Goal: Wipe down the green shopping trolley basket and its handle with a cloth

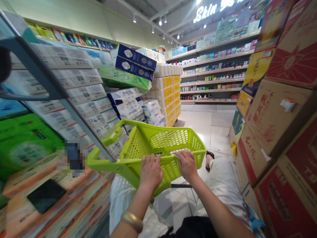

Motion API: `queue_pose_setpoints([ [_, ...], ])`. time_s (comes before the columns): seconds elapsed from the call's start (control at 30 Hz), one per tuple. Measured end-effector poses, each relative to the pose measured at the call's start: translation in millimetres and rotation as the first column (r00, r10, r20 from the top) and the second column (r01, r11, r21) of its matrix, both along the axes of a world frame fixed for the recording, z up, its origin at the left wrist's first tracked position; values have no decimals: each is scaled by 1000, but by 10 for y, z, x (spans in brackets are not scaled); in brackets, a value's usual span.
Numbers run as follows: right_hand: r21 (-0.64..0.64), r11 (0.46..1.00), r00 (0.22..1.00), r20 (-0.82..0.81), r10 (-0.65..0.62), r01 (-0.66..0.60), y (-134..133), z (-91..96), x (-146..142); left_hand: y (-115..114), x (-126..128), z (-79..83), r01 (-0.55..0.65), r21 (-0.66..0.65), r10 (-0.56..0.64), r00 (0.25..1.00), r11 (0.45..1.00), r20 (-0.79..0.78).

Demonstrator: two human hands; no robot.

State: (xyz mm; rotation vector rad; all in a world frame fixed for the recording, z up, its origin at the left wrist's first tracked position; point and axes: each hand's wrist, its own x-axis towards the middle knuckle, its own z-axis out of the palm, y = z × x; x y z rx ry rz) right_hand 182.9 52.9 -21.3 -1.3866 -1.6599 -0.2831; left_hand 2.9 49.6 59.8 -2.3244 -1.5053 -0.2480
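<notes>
Basket (168, 158) is sitting towards 6 o'clock; I am seeing left hand (151, 172) and right hand (187, 166) holding its near rim, fingers curled over, presumably for steadying. Cartons (274, 115) are standing at 3 o'clock.

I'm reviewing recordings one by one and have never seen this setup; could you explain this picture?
There is no robot here: a camera on a person's head looks forward and down, in a shop. The left hand, with a gold-coloured bangle on that arm, and the right hand curl over the near rim of a lime-green shopping cart. Something small and white shows by the right fingers, too little to identify. At left, a flat black object, perhaps a tablet, lies on orange cartons.
</notes>
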Motion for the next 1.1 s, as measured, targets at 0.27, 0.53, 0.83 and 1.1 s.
queue_pose_setpoints([
  [0.27,-48,959,946,-154,-285,281,36,-54,323,-19,63,-14,3,37,-4,1000,999,30],
  [0.53,-55,997,993,-111,40,-46,21,184,-621,45,96,-195,53,145,-65,995,988,79],
  [0.83,9,999,999,-4,-52,52,-53,-23,84,1,17,-239,87,115,-93,994,990,49],
  [1.1,13,955,954,-50,-296,296,-62,-214,621,-7,33,-252,76,67,-82,993,995,81],
])
